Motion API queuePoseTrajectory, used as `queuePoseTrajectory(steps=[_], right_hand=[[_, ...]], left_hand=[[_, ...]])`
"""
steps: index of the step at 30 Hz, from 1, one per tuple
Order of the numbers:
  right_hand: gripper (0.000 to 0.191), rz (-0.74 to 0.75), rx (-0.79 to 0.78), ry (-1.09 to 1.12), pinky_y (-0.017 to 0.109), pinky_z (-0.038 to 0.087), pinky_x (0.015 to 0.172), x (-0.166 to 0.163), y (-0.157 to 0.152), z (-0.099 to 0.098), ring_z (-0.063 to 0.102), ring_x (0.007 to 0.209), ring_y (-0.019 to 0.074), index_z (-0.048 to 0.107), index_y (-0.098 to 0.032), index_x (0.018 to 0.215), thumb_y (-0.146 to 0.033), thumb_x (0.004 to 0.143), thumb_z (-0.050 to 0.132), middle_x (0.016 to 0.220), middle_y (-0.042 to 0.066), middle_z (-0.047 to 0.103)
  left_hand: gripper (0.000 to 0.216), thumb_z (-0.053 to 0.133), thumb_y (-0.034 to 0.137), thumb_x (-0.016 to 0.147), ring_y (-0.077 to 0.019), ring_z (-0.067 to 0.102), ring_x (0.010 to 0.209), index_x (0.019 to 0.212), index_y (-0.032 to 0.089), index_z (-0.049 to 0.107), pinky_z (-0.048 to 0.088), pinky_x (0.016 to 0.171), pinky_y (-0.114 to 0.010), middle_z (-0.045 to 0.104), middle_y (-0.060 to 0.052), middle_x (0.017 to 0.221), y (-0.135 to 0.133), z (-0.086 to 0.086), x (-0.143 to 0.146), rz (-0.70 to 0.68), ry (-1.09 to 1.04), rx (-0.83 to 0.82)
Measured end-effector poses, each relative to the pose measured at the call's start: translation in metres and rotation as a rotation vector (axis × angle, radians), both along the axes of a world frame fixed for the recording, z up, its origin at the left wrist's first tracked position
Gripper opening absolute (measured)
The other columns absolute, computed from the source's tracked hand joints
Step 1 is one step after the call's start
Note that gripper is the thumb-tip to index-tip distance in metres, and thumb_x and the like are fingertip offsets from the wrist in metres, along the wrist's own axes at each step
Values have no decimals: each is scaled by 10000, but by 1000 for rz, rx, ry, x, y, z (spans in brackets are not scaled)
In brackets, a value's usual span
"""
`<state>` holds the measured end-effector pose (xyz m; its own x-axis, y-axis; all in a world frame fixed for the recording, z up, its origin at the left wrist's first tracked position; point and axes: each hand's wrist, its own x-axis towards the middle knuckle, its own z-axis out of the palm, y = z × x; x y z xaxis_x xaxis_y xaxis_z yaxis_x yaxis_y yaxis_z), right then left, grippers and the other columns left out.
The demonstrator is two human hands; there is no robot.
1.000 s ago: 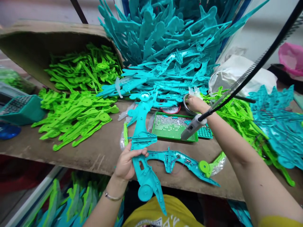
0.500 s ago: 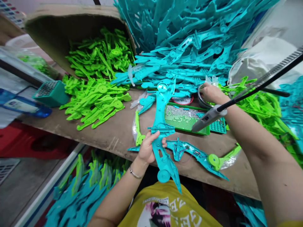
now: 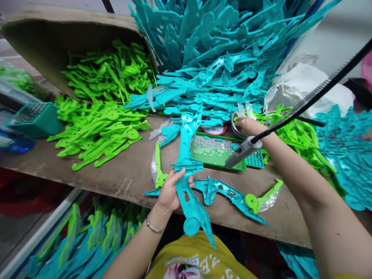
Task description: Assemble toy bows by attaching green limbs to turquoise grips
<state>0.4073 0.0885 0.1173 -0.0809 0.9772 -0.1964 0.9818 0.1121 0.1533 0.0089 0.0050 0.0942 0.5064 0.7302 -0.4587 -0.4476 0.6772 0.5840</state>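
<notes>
My left hand (image 3: 171, 190) is wrapped round the middle of a teal plastic bow-shaped shell (image 3: 184, 149), held upright above the table's front edge. My right hand (image 3: 250, 126) reaches into a small metal bowl (image 3: 236, 131); its fingertips are hidden there, so I cannot tell what they grip. Behind the held shell, a second teal bow half (image 3: 223, 188) lies on the table with wires and small parts inside. Green arms with clear plastic pieces, such as the right green arm (image 3: 258, 201), sit at its ends.
A green tray (image 3: 216, 161) of small metal parts lies in the middle. Above it hangs a grey cylindrical tool (image 3: 244, 151) on a black cord. Green arms (image 3: 99, 128) are heaped at left, teal shells (image 3: 203, 85) at the back. A teal box (image 3: 35, 120) stands far left.
The whole view has shifted, so things appear further left and slightly lower. My left hand keeps its hold on the shell, and my right hand stays at the bowl, fingers lower in it.
</notes>
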Motion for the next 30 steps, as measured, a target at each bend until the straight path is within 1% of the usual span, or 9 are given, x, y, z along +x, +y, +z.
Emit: queuePoseTrajectory(steps=[3,7,13,15,18,23,26,28,30], right_hand=[[321,-4,-2,37,326,485,829,4,1,-2,652,926,222,742,-163,1053,-76,810,551,1127,139,684],[287,-23,21,58,344,480,844,11,0,-8,634,903,226,749,-153,1059,-134,852,551,1088,142,675],[341,-96,201,161,368,500,928,25,-12,-18,634,1005,248,738,-162,1160,-220,891,538,1150,138,671],[348,-111,270,218,382,503,948,28,-21,-17,641,1033,269,741,-152,1156,-223,889,531,1136,149,687],[369,-124,356,293,397,511,930,28,-38,-15,654,999,278,731,-128,1178,-228,896,515,1106,168,705],[342,-202,514,407,399,522,916,17,-63,-7,666,959,256,726,-111,1128,-228,904,496,1046,162,724],[314,-220,609,493,387,533,880,4,-85,-2,671,899,236,721,-141,1111,-264,911,514,1024,138,734],[300,-216,639,529,365,537,828,-5,-104,-2,663,831,214,717,-164,1104,-289,925,511,1011,120,731],[283,-209,620,550,352,536,798,-13,-126,-9,653,800,204,715,-184,1092,-296,932,510,985,104,724]], left_hand=[[283,809,274,785,-124,635,576,866,197,549,516,505,-199,642,20,684,0,0,-2,6,8,10],[287,798,272,785,-133,623,550,849,195,529,471,442,-185,634,9,666,0,4,-3,-9,39,-12],[305,781,293,787,-150,617,536,857,210,496,425,392,-180,620,10,660,0,5,-3,-36,73,-29],[299,776,299,791,-151,615,537,871,212,500,416,386,-177,615,9,661,-1,4,-2,-47,83,-30],[298,777,291,791,-147,612,537,883,216,504,395,376,-166,617,9,671,-3,2,1,-55,78,-17],[331,802,296,764,-154,621,542,846,214,493,457,427,-190,631,-1,649,-5,0,3,-50,83,-21],[314,793,297,771,-158,624,544,844,212,500,465,440,-195,632,-5,640,-5,0,2,-39,96,-10],[297,782,301,783,-158,619,545,844,213,505,461,437,-196,623,-4,639,-5,0,0,-40,90,-4],[277,769,297,797,-155,611,545,847,215,509,457,433,-199,609,1,640,-6,-2,-3,-29,77,-10]])
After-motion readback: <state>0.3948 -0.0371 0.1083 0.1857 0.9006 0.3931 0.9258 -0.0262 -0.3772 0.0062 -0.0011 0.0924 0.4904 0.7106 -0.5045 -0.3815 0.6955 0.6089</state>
